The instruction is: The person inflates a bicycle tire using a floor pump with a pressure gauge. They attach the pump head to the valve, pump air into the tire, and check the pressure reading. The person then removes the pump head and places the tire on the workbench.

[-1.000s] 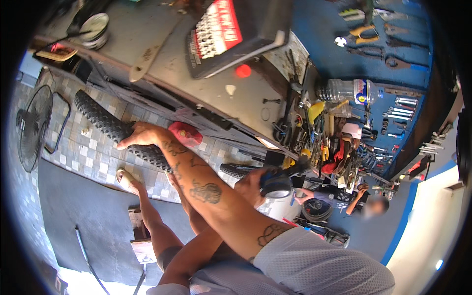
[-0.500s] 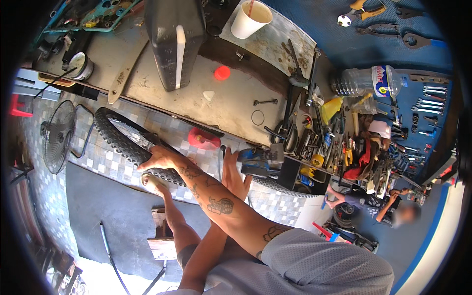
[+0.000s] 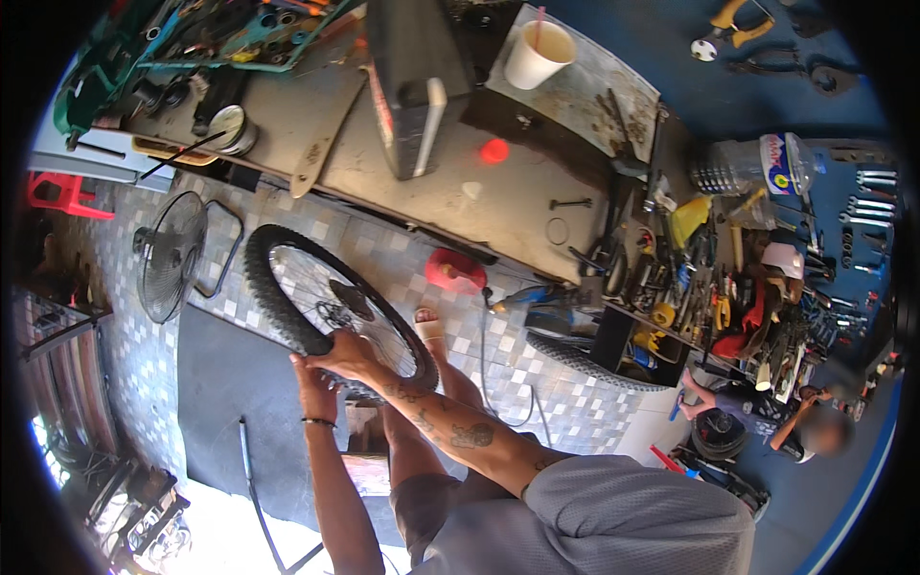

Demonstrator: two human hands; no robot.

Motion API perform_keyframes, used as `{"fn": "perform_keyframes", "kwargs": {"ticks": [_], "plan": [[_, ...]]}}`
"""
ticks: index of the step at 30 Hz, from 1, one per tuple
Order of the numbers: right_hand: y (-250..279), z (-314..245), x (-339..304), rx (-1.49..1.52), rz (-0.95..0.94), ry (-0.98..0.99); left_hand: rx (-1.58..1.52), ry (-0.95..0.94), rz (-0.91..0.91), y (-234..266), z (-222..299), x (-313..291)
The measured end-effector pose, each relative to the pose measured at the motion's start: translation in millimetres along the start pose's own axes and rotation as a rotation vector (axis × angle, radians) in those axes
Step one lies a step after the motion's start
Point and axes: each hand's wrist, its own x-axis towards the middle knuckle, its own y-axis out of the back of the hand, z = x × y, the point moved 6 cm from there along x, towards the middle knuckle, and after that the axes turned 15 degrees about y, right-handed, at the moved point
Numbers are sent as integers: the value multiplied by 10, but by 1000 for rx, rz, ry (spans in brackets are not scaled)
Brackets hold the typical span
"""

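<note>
My right hand [image 3: 347, 355] is closed around the knobbly tyre [image 3: 271, 305] of a bicycle wheel [image 3: 353, 299], which I have tilted above the tiled floor, in front of the workbench [image 3: 450, 216]. My left hand [image 3: 310, 385] meets the tyre just beside it, but I can't tell how firmly those fingers are wrapped.

With both hands bunched on one stretch of tyre, I judge that the far side could swing down if my wrist tires, perhaps striking my sandalled foot [image 3: 431, 331]. A careless turn to my left might knock the floor fan [image 3: 174, 256], which stands near the tyre. The dark hose [image 3: 484, 369] by my feet could catch a step.

On the bench, the white cup [image 3: 540, 55] has a red straw in it; its drink, if any, is hidden. A round tin [image 3: 232, 129] has a dark rod across its rim. The teal tray [image 3: 290, 59] holds small parts, too jumbled to name. The black jug [image 3: 407, 91] is opaque, so I can't tell its contents. The clear plastic bottle [image 3: 743, 167] lies on its side, showing no liquid that I can make out.
</note>
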Motion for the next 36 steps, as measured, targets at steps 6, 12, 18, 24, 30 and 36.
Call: {"fn": "perform_keyframes", "kwargs": {"ticks": [6, 12, 18, 24, 30, 36], "plan": [[-198, 46, -239, -207, 81, -52, -298, -10, -234, 18, -159, 208], [687, -988, -985, -224, -70, 240, -153, 100, -504, -279, -411, 208], [3214, -2248, -1710, -282, 315, 461, -78, 61, -259, -309, -124, 387], [4510, -2282, -731, -929, 543, 691, 95, 93, -128, -62, 464, 344], [4653, -2029, -355, -1116, 418, 645, 127, 69, -104, 112, 723, 304], [4724, -2136, -347, -1022, 416, 549, 135, 191, -110, 228, 929, 398]]}}
